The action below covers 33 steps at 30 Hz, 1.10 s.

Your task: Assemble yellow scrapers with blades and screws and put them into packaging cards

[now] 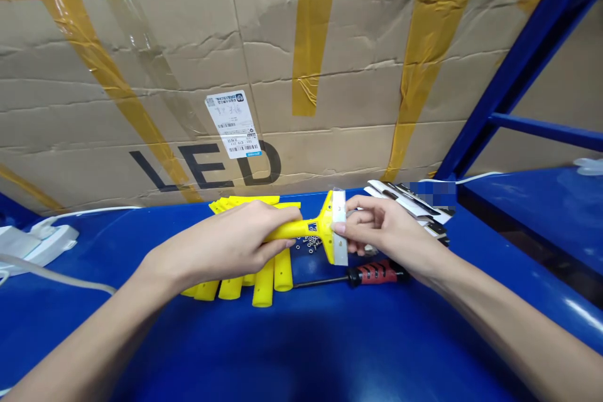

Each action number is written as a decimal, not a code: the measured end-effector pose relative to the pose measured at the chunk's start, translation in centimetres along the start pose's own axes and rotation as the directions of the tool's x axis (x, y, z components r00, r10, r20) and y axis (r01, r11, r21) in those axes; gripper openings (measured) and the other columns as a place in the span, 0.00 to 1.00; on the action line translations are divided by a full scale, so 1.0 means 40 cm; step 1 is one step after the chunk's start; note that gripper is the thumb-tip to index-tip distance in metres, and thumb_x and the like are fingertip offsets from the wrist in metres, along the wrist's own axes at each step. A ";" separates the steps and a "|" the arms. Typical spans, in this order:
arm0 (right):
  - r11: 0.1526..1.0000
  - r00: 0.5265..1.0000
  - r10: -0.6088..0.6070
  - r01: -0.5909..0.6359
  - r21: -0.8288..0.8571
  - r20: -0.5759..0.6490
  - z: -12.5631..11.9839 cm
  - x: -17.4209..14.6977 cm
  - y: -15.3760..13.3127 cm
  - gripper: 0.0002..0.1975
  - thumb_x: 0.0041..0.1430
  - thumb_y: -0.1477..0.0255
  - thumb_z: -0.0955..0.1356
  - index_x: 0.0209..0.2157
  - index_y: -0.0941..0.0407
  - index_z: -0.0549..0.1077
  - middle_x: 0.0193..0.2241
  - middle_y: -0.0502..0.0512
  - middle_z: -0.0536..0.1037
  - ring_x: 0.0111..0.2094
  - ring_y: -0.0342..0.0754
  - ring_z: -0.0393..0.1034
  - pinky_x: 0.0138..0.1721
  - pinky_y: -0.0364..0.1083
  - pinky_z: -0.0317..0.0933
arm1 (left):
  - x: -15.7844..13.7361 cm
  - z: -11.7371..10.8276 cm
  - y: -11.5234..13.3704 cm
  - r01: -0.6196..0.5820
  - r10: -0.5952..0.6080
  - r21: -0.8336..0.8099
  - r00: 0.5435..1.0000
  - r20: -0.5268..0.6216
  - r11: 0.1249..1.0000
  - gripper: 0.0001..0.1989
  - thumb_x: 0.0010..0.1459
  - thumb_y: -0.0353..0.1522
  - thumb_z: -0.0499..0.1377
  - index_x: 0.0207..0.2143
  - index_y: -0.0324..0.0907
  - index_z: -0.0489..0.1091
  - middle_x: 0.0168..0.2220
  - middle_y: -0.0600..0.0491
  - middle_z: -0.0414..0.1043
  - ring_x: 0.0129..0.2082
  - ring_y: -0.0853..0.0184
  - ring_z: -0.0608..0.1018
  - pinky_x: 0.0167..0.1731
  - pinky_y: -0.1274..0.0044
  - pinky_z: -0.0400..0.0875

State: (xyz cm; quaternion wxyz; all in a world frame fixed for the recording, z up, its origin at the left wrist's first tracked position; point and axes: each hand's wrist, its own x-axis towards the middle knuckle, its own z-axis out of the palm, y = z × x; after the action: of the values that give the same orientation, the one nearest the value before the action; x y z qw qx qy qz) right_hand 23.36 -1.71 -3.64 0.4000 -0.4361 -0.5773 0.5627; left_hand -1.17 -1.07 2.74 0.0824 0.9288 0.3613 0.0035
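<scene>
My left hand (249, 235) is wrapped round the handle of a yellow scraper (325, 226), its wide head turned to the right. A flat silver metal plate (339, 251) with small holes lies along the head's edge. The thumb and fingers of my right hand (377, 223) pinch this plate at its middle. Behind the scraper small nuts and screws (311, 244) are scattered on the blue surface. Several yellow plastic handles (264, 282) lie below and behind my left hand, partly hidden by it. Under my right hand rests a screwdriver (377, 273) with a red and black grip.
A stack of black and white packaging cards (409, 201) lies behind my right hand. A large taped cardboard box (188, 75) stands along the back of the blue shelf (301, 352). White power strip (47, 248) and cables are at the left; a blue post (513, 69) rises at the right.
</scene>
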 end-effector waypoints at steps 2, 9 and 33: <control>1.000 1.000 0.006 -0.006 0.008 0.017 0.001 -0.001 -0.002 0.15 0.48 0.69 0.78 0.34 0.57 0.73 0.22 0.46 0.78 0.23 0.39 0.68 0.26 0.39 0.60 | 0.001 -0.002 0.003 0.008 -0.008 -0.005 1.000 0.013 1.000 0.08 0.69 0.35 0.52 0.46 0.46 0.68 0.38 0.54 0.75 0.32 0.66 0.74 0.29 0.76 0.63; 0.995 0.994 0.082 -0.078 0.055 -0.078 0.020 0.003 0.005 0.30 0.42 0.70 0.80 0.47 0.58 0.73 0.20 0.44 0.76 0.22 0.39 0.65 0.27 0.40 0.59 | 0.012 0.012 0.003 0.011 -0.011 0.019 1.000 0.010 1.000 0.11 0.70 0.39 0.50 0.45 0.45 0.68 0.36 0.53 0.74 0.33 0.64 0.75 0.31 0.74 0.64; 0.624 0.975 -0.124 -0.065 -0.779 -0.181 -0.032 0.022 0.037 0.10 0.49 0.78 0.67 0.34 0.54 0.75 0.28 0.53 0.85 0.32 0.53 0.81 0.34 0.47 0.68 | 0.002 0.001 -0.010 0.144 -0.144 0.085 0.990 -0.010 0.986 0.17 0.70 0.39 0.50 0.53 0.42 0.69 0.42 0.46 0.77 0.37 0.58 0.77 0.35 0.71 0.68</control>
State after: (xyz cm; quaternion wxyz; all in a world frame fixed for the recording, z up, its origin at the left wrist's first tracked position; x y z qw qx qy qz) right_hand 24.41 -0.50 -5.10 0.2412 -0.6155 -0.7236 0.1987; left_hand -1.40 -0.72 2.65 0.0419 0.9029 0.4274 -0.0162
